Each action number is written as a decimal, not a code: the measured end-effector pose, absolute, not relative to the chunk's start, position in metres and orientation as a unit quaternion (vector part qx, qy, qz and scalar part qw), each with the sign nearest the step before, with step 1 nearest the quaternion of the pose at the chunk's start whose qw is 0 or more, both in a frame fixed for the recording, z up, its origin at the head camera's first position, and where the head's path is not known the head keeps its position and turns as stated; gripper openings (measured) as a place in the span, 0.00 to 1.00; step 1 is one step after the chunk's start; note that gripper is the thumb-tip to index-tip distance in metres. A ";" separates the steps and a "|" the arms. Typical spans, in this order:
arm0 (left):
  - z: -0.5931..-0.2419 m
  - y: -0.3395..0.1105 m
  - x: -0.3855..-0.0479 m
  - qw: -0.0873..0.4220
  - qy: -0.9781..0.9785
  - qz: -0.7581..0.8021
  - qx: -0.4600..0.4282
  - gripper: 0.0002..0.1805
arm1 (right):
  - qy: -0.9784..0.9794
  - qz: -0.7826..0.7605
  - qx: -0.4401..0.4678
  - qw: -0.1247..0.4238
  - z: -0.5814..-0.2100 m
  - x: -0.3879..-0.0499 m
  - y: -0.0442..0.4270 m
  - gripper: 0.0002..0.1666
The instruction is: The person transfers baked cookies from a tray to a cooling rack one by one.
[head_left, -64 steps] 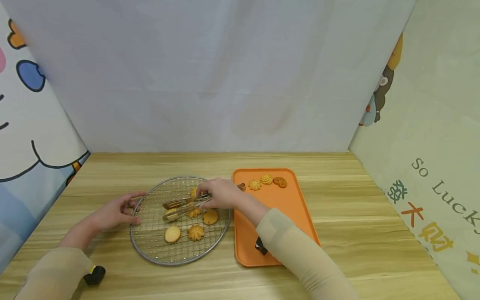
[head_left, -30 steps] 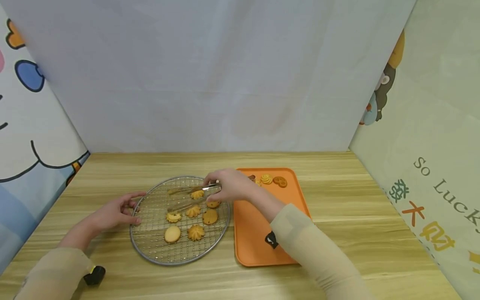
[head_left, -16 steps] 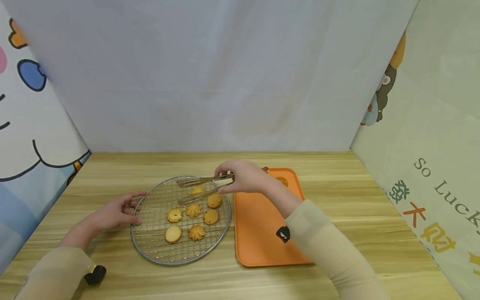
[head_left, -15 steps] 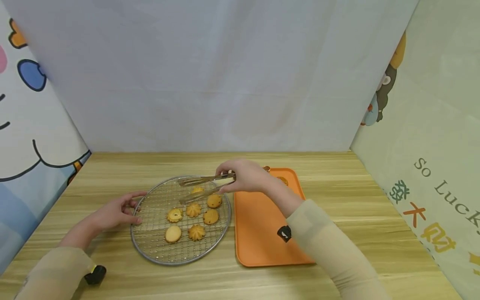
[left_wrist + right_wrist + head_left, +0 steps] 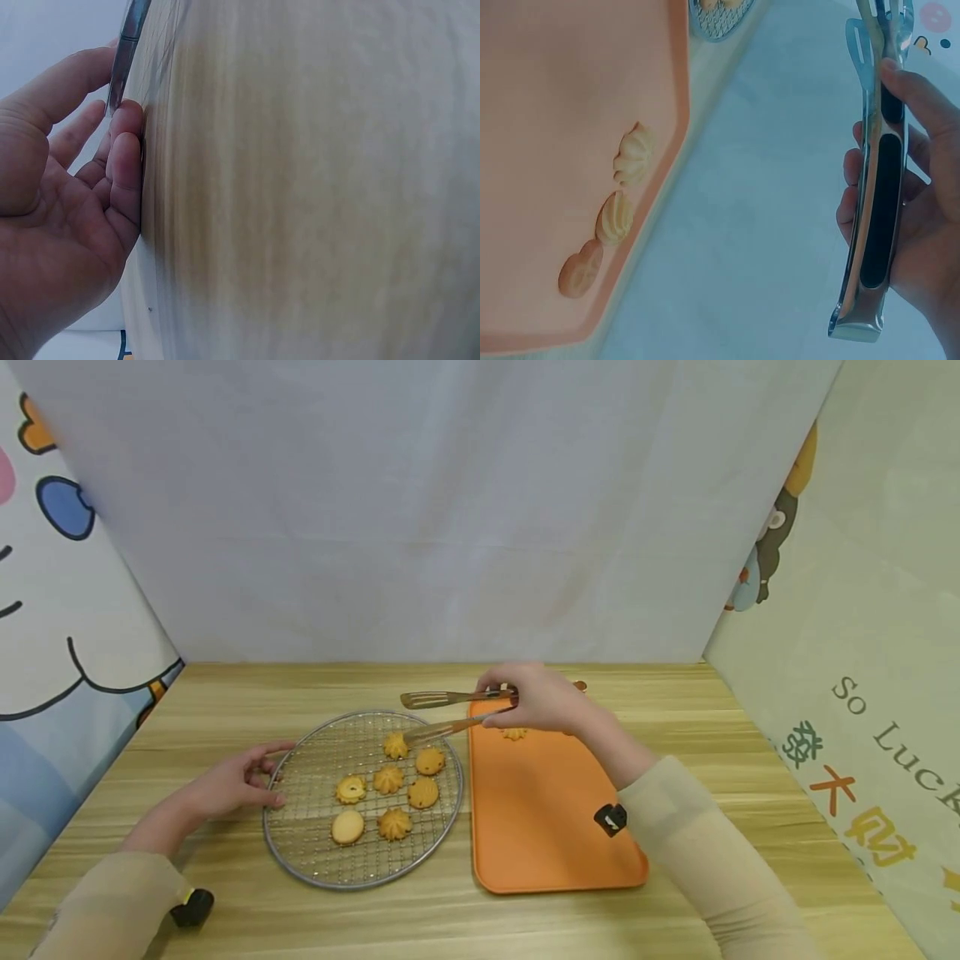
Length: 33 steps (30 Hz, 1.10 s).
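Note:
My left hand (image 5: 238, 783) grips the left rim of the round wire rack (image 5: 363, 887); in the left wrist view, the thumb and fingers of that hand (image 5: 71, 172) lie around the rim (image 5: 129, 45). Several cookies lie on the rack, among them a pale round one (image 5: 347, 827) and a star-shaped one (image 5: 394, 824). My right hand (image 5: 542, 697) holds metal tongs (image 5: 450, 727) above the gap between rack and orange tray (image 5: 555, 827), their arms apart with nothing between the tips. The right wrist view shows that hand (image 5: 922, 187) round the tongs (image 5: 881, 202).
Along the tray's far edge lie a star-shaped cookie (image 5: 634, 155), a swirled one (image 5: 615, 219) and a brown one (image 5: 581, 268). The wood-grain table (image 5: 750, 793) extends right of the tray. A pale cloth (image 5: 450, 510) hangs behind, with printed sheets at both sides.
My right hand has moved right and away from me with the tongs, off the cookies toward the tray. A ring-shaped cookie stands uncovered on the rack. The left hand keeps its place.

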<state>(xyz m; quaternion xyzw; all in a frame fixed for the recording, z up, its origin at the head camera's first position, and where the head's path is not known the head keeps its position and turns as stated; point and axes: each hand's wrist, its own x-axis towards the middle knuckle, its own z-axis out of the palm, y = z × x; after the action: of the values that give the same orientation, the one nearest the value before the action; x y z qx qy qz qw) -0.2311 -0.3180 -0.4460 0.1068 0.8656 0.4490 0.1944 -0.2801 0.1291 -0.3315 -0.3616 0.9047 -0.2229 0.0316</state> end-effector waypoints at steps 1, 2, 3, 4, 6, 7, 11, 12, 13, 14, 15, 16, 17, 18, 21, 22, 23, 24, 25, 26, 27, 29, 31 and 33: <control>-0.446 -0.318 -0.231 0.195 0.865 0.450 0.104 0.49 | 0.906 -0.224 -0.358 0.033 -0.332 -0.280 0.133 0.21; -0.446 -0.318 -0.231 0.194 0.865 0.450 0.106 0.49 | 0.907 -0.227 -0.353 0.034 -0.332 -0.280 0.136 0.22; -0.447 -0.318 -0.231 0.195 0.865 0.451 0.103 0.49 | 0.908 -0.228 -0.350 0.033 -0.332 -0.280 0.139 0.22; -0.447 -0.319 -0.231 0.194 0.866 0.449 0.105 0.49 | 0.909 -0.229 -0.346 0.031 -0.332 -0.280 0.142 0.22; -0.446 -0.319 -0.232 0.194 0.867 0.448 0.102 0.49 | 0.912 -0.230 -0.340 0.025 -0.333 -0.279 0.148 0.22; -0.446 -0.320 -0.232 0.193 0.867 0.447 0.100 0.49 | 0.912 -0.232 -0.337 0.022 -0.333 -0.280 0.151 0.22; -0.446 -0.319 -0.231 0.194 0.866 0.449 0.101 0.49 | 0.917 -0.233 -0.323 0.011 -0.338 -0.281 0.162 0.21; -0.446 -0.319 -0.231 0.194 0.866 0.450 0.102 0.48 | 0.918 -0.231 -0.321 0.008 -0.339 -0.281 0.165 0.21; -0.446 -0.318 -0.231 0.193 0.866 0.450 0.102 0.48 | 0.920 -0.230 -0.317 0.005 -0.341 -0.281 0.168 0.21; -0.446 -0.318 -0.231 0.193 0.866 0.449 0.106 0.48 | 0.921 -0.229 -0.315 0.003 -0.342 -0.281 0.170 0.21; -0.446 -0.318 -0.231 0.192 0.866 0.449 0.107 0.48 | 0.922 -0.230 -0.312 0.002 -0.343 -0.281 0.173 0.21; -0.446 -0.319 -0.232 0.192 0.866 0.449 0.108 0.48 | 0.923 -0.231 -0.309 0.002 -0.344 -0.281 0.176 0.21; -0.447 -0.319 -0.232 0.193 0.866 0.448 0.106 0.48 | 0.923 -0.233 -0.306 0.001 -0.345 -0.281 0.178 0.21; -0.447 -0.319 -0.232 0.192 0.867 0.446 0.107 0.48 | 0.924 -0.234 -0.303 0.001 -0.347 -0.281 0.180 0.21; -0.448 -0.320 -0.232 0.191 0.870 0.442 0.106 0.48 | 0.925 -0.238 -0.295 0.000 -0.351 -0.281 0.187 0.21; -0.448 -0.320 -0.232 0.191 0.870 0.442 0.108 0.48 | 0.926 -0.238 -0.294 -0.001 -0.353 -0.282 0.189 0.21; -0.448 -0.320 -0.232 0.191 0.869 0.443 0.109 0.48 | 0.926 -0.237 -0.293 -0.003 -0.355 -0.282 0.192 0.22; -0.448 -0.320 -0.232 0.190 0.869 0.443 0.110 0.48 | 0.927 -0.237 -0.291 -0.003 -0.357 -0.282 0.194 0.22; -0.447 -0.320 -0.232 0.189 0.869 0.444 0.111 0.48 | 0.927 -0.238 -0.291 -0.005 -0.360 -0.283 0.196 0.22; -0.447 -0.320 -0.232 0.190 0.868 0.446 0.113 0.48 | 0.927 -0.238 -0.290 -0.006 -0.362 -0.283 0.198 0.22; -0.447 -0.319 -0.231 0.190 0.867 0.447 0.114 0.49 | 0.927 -0.242 -0.287 -0.006 -0.365 -0.284 0.200 0.22; -0.446 -0.319 -0.231 0.189 0.866 0.448 0.115 0.49 | 0.927 -0.245 -0.283 -0.007 -0.370 -0.285 0.203 0.21; -0.446 -0.318 -0.231 0.190 0.866 0.448 0.115 0.49 | 0.928 -0.244 -0.281 -0.012 -0.374 -0.285 0.206 0.22; -0.445 -0.318 -0.231 0.190 0.866 0.448 0.115 0.49 | 0.931 -0.239 -0.275 -0.016 -0.378 -0.286 0.209 0.23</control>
<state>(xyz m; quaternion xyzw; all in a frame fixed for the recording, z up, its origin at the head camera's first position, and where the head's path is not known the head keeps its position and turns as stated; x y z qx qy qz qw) -0.2306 -0.3181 -0.4451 0.1152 0.8658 0.4482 0.1902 -0.2857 0.2086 -0.3780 -0.2750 0.9311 -0.2393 -0.0157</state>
